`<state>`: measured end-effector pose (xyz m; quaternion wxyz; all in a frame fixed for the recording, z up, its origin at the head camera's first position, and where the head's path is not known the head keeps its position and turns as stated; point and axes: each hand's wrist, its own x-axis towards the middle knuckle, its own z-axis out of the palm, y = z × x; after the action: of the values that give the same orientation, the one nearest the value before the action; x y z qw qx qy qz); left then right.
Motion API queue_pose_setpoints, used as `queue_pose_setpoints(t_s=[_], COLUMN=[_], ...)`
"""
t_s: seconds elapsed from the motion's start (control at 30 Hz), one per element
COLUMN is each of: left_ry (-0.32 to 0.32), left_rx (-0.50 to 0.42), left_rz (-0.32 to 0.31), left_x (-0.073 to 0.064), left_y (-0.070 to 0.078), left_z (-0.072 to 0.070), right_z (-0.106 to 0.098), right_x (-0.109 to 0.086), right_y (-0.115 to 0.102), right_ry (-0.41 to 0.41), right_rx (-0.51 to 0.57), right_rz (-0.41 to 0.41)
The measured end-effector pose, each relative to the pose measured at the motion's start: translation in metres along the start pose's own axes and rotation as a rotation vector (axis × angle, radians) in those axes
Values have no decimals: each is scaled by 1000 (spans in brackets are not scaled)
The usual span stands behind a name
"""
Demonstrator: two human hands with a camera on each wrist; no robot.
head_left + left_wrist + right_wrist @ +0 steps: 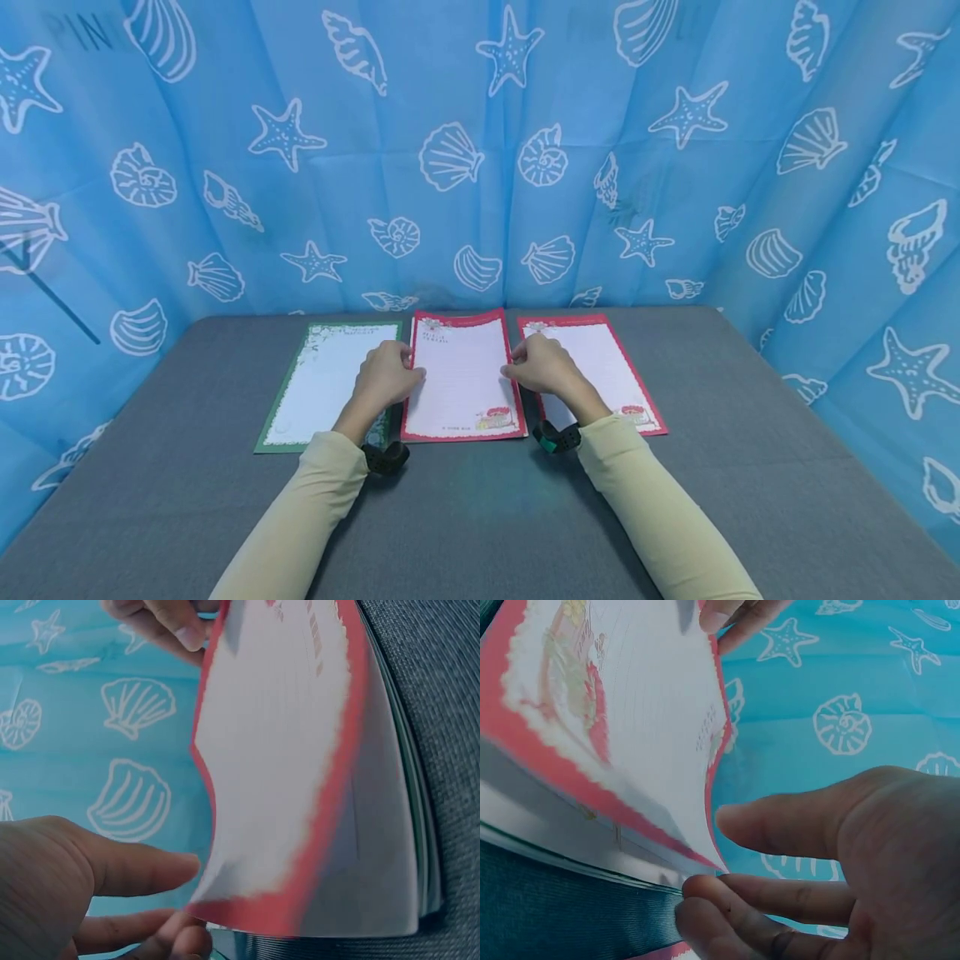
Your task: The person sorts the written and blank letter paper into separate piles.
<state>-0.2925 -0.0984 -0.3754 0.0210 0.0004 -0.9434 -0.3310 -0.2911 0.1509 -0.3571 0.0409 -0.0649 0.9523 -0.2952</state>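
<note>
A red-bordered sheet of printed paper [465, 383] lies in the middle, atop a stack of sheets whose edges show in the left wrist view. Its near part is bowed up off the stack. My left hand [384, 379] holds it by the left edge, thumb over the top and fingers [191, 937] beneath. At the opposite edge my right hand [547, 367] holds it likewise, with the thumb above and fingers [705, 889] at the sheet's rim. How firmly each hand grips is hard to see.
To the left lies a green-bordered sheet [318, 392], partly under the left forearm. Another red-bordered sheet [600, 358] lies to the right, partly behind the right hand. All rest on a grey cloth-covered table [465, 533]. A blue shell-print curtain [450, 208] hangs behind it.
</note>
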Motion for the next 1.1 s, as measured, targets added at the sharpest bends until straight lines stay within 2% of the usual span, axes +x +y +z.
queue_pose_setpoints(t_s=[0.2,0.4,0.57,0.83,1.0,1.1], left_ry=[36,16,-20,-53,-91,-119], left_rx=[-53,-73,-98,-168,-254,-265], left_rz=[6,5,-13,3,26,25], left_x=[2,0,0,1,0,-2], left_y=[-1,-1,-2,-10,-16,-20], left_z=[1,-5,-19,-44,-60,-70], right_z=[3,3,-1,-8,-5,-1], right_x=[0,2,1,-8,-11,-8], right_y=[-1,0,-2,-16,-29,-38], right_ry=[55,108,129,160,134,124], right_rx=[35,60,109,271,344,347], right_rz=[-15,-43,-43,-115,-121,-122])
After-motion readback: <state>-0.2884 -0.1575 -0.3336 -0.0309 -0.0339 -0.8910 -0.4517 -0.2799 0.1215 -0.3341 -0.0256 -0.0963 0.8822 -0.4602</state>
